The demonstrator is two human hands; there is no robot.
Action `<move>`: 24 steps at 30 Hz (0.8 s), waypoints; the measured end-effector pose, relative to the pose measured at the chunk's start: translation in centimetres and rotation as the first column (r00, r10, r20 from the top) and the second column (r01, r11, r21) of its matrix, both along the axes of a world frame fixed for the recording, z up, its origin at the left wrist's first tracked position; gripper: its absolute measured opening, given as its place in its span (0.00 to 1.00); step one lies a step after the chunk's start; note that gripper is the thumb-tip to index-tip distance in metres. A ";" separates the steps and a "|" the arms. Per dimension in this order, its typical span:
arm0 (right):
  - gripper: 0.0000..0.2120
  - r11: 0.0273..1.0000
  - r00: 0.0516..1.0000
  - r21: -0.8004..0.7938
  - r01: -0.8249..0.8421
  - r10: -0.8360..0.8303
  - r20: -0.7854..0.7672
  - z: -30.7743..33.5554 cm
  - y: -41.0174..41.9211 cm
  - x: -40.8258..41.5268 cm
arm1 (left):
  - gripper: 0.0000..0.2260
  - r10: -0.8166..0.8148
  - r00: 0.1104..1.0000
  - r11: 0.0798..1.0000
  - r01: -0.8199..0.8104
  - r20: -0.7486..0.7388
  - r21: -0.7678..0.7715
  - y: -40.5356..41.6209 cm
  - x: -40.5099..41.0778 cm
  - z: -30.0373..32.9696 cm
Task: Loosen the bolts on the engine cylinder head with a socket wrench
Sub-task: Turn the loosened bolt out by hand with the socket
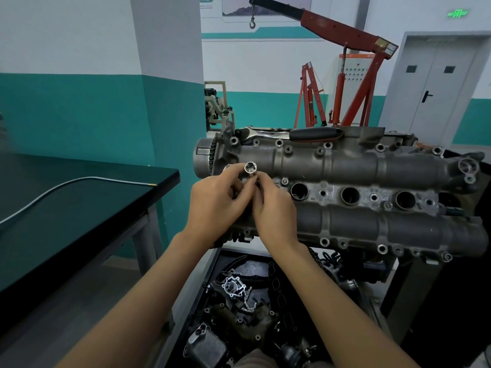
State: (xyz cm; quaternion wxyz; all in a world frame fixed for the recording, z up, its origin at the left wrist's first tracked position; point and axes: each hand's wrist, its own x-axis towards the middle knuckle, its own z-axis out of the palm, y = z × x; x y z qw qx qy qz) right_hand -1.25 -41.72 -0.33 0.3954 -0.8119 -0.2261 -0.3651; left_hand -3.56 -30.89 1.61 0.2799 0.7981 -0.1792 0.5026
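Note:
The grey engine cylinder head (353,166) lies on a stand, with bolt holes along its edges and round wells down its middle. A ratchet wrench (292,134) with a black handle rests on its far edge. A short silver socket (250,169) is held over the head's left end, its open mouth facing up towards me. My left hand (216,205) pinches the socket from the left. My right hand (275,208) pinches its lower part from the right. The socket's lower end is hidden by my fingers.
A dark table (79,208) with a thin grey cable (53,189) stands at left. Below the head, a tray (210,264) holds several loose engine parts and a chain. A red engine hoist (345,75) stands behind, near a grey door (438,88).

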 end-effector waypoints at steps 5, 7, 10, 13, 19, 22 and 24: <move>0.10 1.000 1.000 0.011 0.019 -0.019 -0.009 0.0 0.1 0.0 | 0.07 0.033 0.999 0.997 -0.033 -0.008 -0.063 -0.3 0.4 0.0; 0.08 0.999 0.999 0.028 0.034 -0.033 -0.043 -0.1 0.2 0.2 | 0.10 0.041 0.999 0.994 -0.042 -0.017 -0.105 -0.4 0.5 0.0; 0.07 0.997 0.995 0.048 0.056 -0.052 -0.088 -0.1 0.2 0.3 | 0.14 0.029 0.999 0.993 -0.030 -0.013 -0.114 -0.6 0.4 0.0; 0.05 0.997 0.995 0.050 0.055 -0.051 -0.080 -0.1 0.2 0.1 | 0.13 0.018 1.000 0.996 -0.018 -0.009 -0.084 -0.5 0.3 -0.1; 0.05 0.999 0.999 0.035 0.010 -0.009 -0.034 0.0 0.0 -0.1 | 0.11 0.018 1.000 0.999 -0.019 0.016 0.026 -0.2 0.1 0.0; 0.08 0.999 0.999 0.037 -0.014 0.015 -0.033 0.1 0.0 -0.1 | 0.09 0.035 0.999 0.999 -0.035 0.017 0.018 -0.1 0.2 0.0; 0.09 0.999 0.999 0.037 -0.010 0.011 -0.033 0.0 0.1 -0.1 | 0.07 0.048 0.999 0.999 -0.048 0.021 -0.002 -0.1 0.3 -0.1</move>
